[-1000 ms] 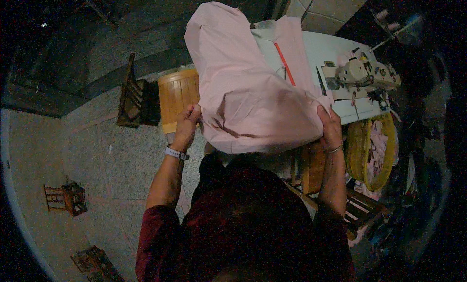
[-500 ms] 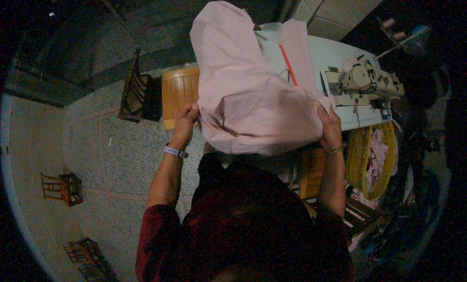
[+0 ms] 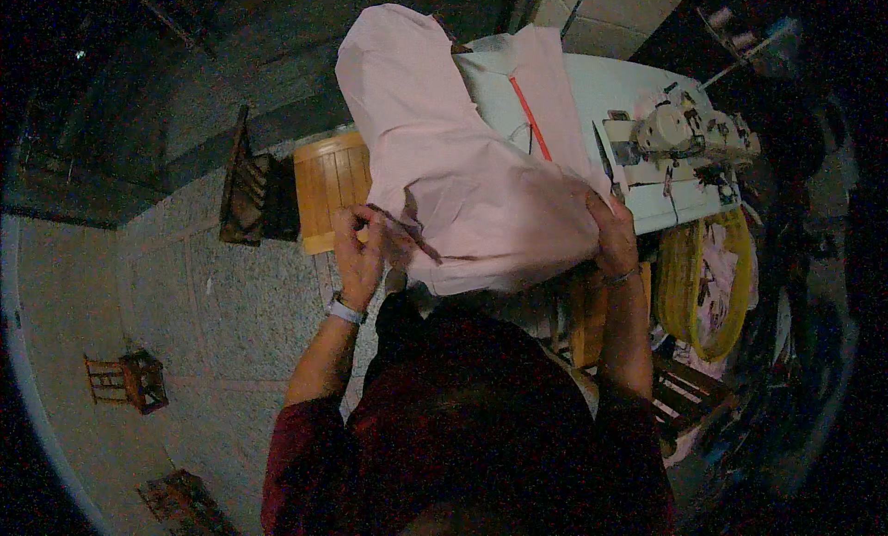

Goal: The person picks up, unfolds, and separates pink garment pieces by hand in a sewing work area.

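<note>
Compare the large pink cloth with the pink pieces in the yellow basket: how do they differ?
The large pink cloth is one broad, wrinkled expanse; the pink pieces look smaller and jumbled. The large pink cloth is held by the right hand at its right side, while the pink pieces lie untouched in the yellow basket. Both are pink and look like fabric.

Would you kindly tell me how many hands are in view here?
2: the left hand is at the left edge of the pink fabric, and the right hand is at its right edge. Others could be hidden in the dark.
</note>
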A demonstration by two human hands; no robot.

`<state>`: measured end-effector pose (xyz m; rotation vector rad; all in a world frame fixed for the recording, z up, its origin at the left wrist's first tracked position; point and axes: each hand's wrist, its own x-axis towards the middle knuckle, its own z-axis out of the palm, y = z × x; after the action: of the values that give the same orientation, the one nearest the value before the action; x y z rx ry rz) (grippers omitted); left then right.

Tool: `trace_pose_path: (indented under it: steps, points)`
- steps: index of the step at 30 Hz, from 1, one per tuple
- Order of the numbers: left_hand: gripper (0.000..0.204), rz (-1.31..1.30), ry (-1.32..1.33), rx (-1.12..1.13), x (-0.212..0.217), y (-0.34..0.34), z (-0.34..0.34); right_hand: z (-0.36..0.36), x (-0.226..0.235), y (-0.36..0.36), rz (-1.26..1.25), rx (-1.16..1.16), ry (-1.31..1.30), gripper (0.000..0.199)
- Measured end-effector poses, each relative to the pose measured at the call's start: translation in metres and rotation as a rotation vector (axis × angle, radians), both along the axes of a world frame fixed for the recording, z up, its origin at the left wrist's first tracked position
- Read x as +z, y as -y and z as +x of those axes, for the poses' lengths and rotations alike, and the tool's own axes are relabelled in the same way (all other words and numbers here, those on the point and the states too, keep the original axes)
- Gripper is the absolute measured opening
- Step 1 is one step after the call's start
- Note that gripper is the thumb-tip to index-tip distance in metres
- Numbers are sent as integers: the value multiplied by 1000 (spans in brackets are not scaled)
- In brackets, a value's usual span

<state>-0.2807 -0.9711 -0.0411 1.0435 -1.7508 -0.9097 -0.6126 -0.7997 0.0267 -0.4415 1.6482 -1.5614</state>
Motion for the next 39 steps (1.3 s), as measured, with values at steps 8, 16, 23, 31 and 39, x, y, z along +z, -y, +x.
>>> trace_pose_path:
  steps: [8,16,23,31,39]
  points:
    - [36,325,-84,-357,-21,-48,-33,23,13,-17,-165,61,107,32]
    - [21,510,120,-443,-37,-69,-29,16,-14,-41,-198,153,-61,32]
    - [14,802,-162,-531,15,-104,-1,21,-18,-43,-285,224,-118,32]
    - [17,1001,-222,-552,17,-105,17,23,-14,-33,-219,160,44,34]
    - [18,1000,-234,-564,29,-102,10,16,-6,-24,-247,226,35,36]
